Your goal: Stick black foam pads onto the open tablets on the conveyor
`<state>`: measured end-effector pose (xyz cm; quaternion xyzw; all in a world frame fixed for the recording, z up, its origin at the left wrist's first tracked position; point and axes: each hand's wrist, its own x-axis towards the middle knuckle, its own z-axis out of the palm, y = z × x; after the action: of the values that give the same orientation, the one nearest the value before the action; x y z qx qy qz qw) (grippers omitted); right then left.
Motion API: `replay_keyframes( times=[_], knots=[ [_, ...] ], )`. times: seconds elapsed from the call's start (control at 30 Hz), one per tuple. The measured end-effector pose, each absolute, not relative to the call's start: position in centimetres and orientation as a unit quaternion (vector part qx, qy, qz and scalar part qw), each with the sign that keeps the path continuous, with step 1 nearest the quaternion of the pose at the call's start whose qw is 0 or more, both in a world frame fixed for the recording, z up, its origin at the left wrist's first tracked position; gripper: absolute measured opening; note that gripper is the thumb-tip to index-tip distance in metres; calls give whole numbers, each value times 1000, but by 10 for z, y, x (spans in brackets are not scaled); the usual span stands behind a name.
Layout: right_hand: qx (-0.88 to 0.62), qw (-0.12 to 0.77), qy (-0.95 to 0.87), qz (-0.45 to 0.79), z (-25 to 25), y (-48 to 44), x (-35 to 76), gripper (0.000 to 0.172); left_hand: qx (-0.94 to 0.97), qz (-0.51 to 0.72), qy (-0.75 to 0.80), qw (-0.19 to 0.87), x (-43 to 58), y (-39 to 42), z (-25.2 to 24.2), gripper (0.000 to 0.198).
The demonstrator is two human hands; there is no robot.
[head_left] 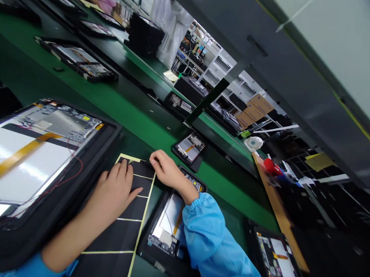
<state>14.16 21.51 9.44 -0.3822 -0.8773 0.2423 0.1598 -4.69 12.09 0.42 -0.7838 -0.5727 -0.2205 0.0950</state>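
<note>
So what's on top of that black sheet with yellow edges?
The left hand rests palm-down on the black sheet, and the right hand is at its far corner. What's under the left palm is hidden.

One view, worn on your head; faces forward and down over your bare left hand point(116, 184) and bare right hand point(166, 170), both close, just below mid-frame. Rolled well off level: long green counter point(135, 116) slants upper left to lower right. Large black-framed open device with white panel point(18, 156) looms near, cropped at left edge. White-grey shelving point(211, 78) far off; flat grey overhead panel point(280, 77) crosses upper right.
</note>
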Motion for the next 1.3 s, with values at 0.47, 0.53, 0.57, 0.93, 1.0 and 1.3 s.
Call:
replay_keyframes(
  times=[0.47,0.53,0.57,0.93,1.0,1.3],
  knots=[
    [-529,362,-711,288,183,64,232,13,-900,-336,-276,40,-39,81,57,48],
    [-583,390,-665,256,181,32,243,16,-920,-338,-201,3,-21,73,69,44],
    [-604,398,-645,246,176,18,248,16,-925,-337,-175,-25,-11,70,73,43],
    [-383,458,-359,718,103,-46,270,54,-830,-257,-121,-480,56,67,84,24],
    [-353,459,-321,749,97,-46,271,54,-801,-235,-124,-536,58,66,86,18],
    [-179,427,-291,837,94,-44,276,42,-719,-178,-182,-647,63,63,81,34]
  ],
)
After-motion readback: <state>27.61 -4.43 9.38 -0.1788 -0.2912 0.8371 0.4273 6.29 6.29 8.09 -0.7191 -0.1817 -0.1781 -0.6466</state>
